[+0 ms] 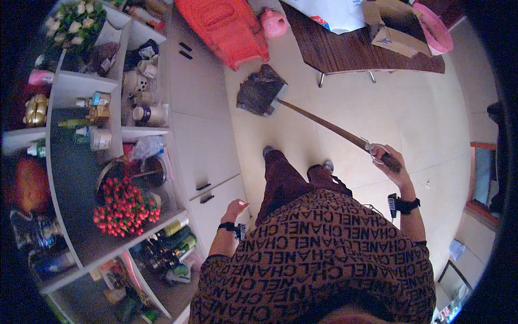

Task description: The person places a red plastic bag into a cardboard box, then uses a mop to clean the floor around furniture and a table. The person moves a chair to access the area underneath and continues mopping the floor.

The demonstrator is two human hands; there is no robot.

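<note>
My right hand [388, 163] is closed around the upper end of a long wooden mop handle [327, 126]. A light cord loop [377, 152] hangs from the handle and circles part of my hand. The handle slants away to a flat mop head [259, 90] with dark grey fabric, which lies on the tiled floor ahead of my feet. My left hand [236, 209] hangs low at my side, near the white cabinet doors [206, 158], with nothing in it. Its fingers are loosely bent.
On the left, open shelves [87, 243] hold bottles, jars and red artificial berries [125, 208]. Ahead lies a red plastic ride-on or tub-like object [226, 30] beside a pink plastic container [273, 23]. A dark wood-topped table [344, 60] bears a cardboard box [398, 42] and a pink basin [439, 34].
</note>
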